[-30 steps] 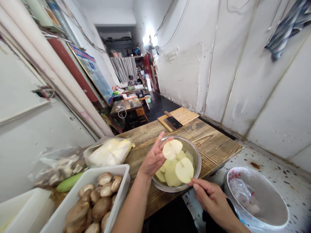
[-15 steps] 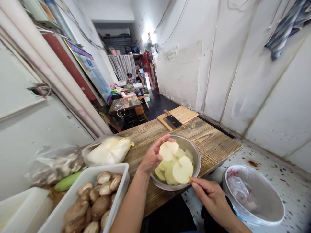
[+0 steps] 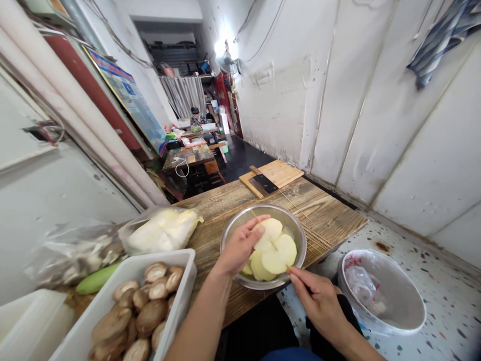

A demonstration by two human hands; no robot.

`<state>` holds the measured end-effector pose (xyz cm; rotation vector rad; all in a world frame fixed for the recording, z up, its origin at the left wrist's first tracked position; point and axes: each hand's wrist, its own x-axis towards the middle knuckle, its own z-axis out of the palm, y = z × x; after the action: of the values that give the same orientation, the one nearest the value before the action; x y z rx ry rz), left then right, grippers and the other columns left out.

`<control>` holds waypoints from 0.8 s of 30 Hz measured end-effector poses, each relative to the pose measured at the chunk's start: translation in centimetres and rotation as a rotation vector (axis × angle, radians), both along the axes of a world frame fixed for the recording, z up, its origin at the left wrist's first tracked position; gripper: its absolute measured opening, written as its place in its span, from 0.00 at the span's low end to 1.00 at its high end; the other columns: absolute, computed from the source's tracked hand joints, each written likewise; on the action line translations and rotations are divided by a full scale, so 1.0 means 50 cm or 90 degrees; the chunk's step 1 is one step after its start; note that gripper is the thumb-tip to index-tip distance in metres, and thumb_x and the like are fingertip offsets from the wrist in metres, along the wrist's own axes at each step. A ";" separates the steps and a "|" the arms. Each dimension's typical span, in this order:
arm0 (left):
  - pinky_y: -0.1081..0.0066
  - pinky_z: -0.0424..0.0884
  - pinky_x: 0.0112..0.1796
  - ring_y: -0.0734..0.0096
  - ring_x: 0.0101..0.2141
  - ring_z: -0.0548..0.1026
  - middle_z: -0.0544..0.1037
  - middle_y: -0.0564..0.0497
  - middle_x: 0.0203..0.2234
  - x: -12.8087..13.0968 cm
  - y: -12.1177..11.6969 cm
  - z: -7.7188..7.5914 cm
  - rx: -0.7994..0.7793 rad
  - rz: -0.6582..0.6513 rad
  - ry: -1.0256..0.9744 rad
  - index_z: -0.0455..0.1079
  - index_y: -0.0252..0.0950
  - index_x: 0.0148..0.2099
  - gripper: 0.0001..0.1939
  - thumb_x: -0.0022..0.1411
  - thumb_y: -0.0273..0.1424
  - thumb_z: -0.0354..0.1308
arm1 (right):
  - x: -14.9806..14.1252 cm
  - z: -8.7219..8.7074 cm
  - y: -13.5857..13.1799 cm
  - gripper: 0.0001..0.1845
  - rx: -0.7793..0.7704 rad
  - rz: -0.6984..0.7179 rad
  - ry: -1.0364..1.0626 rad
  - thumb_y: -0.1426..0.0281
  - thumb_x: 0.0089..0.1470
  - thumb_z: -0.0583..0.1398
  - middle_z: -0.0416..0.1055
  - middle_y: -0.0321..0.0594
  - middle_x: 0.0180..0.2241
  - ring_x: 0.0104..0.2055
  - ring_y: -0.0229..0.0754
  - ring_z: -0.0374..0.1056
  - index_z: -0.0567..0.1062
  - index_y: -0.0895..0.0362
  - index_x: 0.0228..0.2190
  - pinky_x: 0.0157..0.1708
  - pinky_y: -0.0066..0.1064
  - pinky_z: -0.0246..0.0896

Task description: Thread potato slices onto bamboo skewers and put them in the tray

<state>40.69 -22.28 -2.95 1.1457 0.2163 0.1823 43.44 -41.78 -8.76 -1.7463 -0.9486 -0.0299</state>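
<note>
Above the round silver metal bowl (image 3: 299, 235), your left hand (image 3: 239, 248) pinches the far thin pale-yellow round slice (image 3: 272, 230), your right hand (image 3: 318, 295) the thin wooden stick (image 3: 274, 245); pushing crooked could tear the slice

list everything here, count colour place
table: one, brown, centre
bowl: one, silver, on table
loose slices: several, yellow, in bowl
skewered slices: two, yellow, over bowl
skewers: several, tan, beside bowl
board: one, tan, on table
cleaver: one, black, on board
containers: two, white, left
mushrooms: many, brown, in container
vegetable: one, green, left
bags: two, clear, left
bin: one, whitish, right
cloth: one, bluish, upper right
clutter: much, mixed, background
person: one, background
left hand: one, on slice
right hand: one, on skewer
</note>
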 end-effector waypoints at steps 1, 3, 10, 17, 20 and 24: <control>0.64 0.72 0.39 0.60 0.37 0.77 0.78 0.42 0.39 -0.001 -0.004 0.001 0.005 0.004 0.007 0.63 0.34 0.58 0.31 0.53 0.35 0.63 | 0.001 0.000 0.002 0.14 0.003 0.000 -0.002 0.69 0.59 0.54 0.79 0.43 0.32 0.31 0.43 0.75 0.79 0.57 0.40 0.33 0.28 0.71; 0.65 0.72 0.39 0.61 0.37 0.77 0.77 0.43 0.39 -0.002 -0.013 0.002 -0.008 0.015 0.005 0.60 0.36 0.60 0.32 0.53 0.36 0.63 | 0.004 -0.002 0.005 0.15 0.013 0.004 -0.001 0.69 0.60 0.54 0.79 0.43 0.33 0.31 0.42 0.75 0.79 0.58 0.41 0.33 0.28 0.70; 0.67 0.71 0.41 0.64 0.39 0.76 0.77 0.43 0.42 0.003 -0.034 -0.013 -0.066 0.036 -0.035 0.63 0.36 0.57 0.32 0.50 0.33 0.66 | 0.008 -0.016 0.026 0.15 0.033 -0.017 0.015 0.68 0.60 0.53 0.78 0.46 0.34 0.34 0.43 0.75 0.78 0.60 0.40 0.35 0.28 0.70; 0.70 0.71 0.35 0.65 0.34 0.76 0.78 0.41 0.37 0.021 0.019 -0.022 -0.018 -0.120 0.028 0.70 0.31 0.49 0.24 0.51 0.35 0.65 | -0.014 -0.025 0.043 0.18 -0.001 0.008 0.068 0.63 0.60 0.51 0.70 0.39 0.20 0.24 0.40 0.68 0.78 0.60 0.38 0.26 0.26 0.65; 0.71 0.70 0.34 0.68 0.32 0.75 0.77 0.41 0.36 0.039 0.043 -0.027 0.021 -0.170 0.023 0.71 0.31 0.48 0.23 0.50 0.36 0.65 | -0.006 -0.035 0.043 0.19 0.011 0.022 0.153 0.62 0.60 0.52 0.64 0.34 0.18 0.21 0.36 0.61 0.77 0.60 0.39 0.20 0.24 0.58; 0.72 0.69 0.35 0.69 0.32 0.74 0.77 0.41 0.37 0.057 0.063 -0.027 0.077 -0.225 0.023 0.70 0.32 0.49 0.24 0.53 0.39 0.63 | 0.022 -0.039 0.037 0.20 0.065 0.048 0.329 0.57 0.58 0.54 0.54 0.28 0.16 0.17 0.32 0.50 0.74 0.61 0.39 0.15 0.22 0.46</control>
<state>43.53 -19.15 -4.28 1.2889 0.0321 -0.1405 44.57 -39.93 -10.74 -1.5160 -0.6168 0.3972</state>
